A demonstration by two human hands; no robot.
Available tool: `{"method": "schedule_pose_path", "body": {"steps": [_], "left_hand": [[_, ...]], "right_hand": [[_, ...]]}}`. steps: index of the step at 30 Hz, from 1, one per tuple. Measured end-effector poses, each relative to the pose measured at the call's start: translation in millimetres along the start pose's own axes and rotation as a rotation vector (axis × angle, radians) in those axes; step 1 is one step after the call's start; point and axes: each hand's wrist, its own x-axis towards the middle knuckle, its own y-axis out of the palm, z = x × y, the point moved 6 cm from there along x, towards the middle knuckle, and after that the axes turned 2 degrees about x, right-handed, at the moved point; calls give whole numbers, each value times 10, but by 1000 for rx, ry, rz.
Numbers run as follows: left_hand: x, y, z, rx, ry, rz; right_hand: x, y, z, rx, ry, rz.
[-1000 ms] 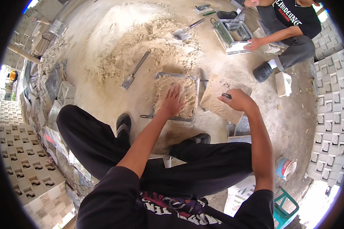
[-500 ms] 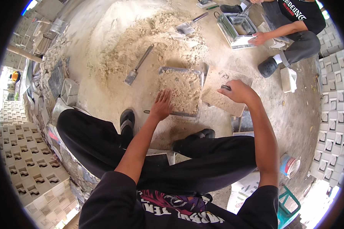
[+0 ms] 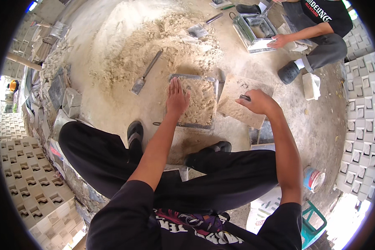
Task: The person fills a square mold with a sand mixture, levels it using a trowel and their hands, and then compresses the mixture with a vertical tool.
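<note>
A square metal mould (image 3: 215, 96) filled with sandy mix lies on the ground in front of my feet. My left hand (image 3: 177, 98) presses flat, fingers spread, on the mix at the mould's left side. To the right lies a sand-coated flat board (image 3: 237, 109). My right hand (image 3: 257, 101) rests on that board, closed around a small dark tool handle (image 3: 245, 98). I sit with both black shoes just below the mould.
A heap of sandy mix (image 3: 150, 46) spreads behind the mould, with a trowel (image 3: 145, 75) lying on it. Another person (image 3: 321, 29) squats at the upper right by a second metal mould (image 3: 256, 31). Stacked cast blocks (image 3: 25, 187) line the left and right sides. A small tub (image 3: 313, 179) stands at right.
My left hand has slid left and down across the mix in the mould. My right hand stays on the board with the tool. The view has shifted slightly.
</note>
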Motion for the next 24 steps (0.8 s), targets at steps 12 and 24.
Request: {"method": "schedule_pose_path", "body": {"steps": [12, 24], "left_hand": [[-91, -54, 139, 98, -73, 167], [201, 68, 116, 42, -10, 196]], "right_hand": [[-29, -86, 89, -16, 71, 87], [-32, -41, 19, -19, 88, 106]]}}
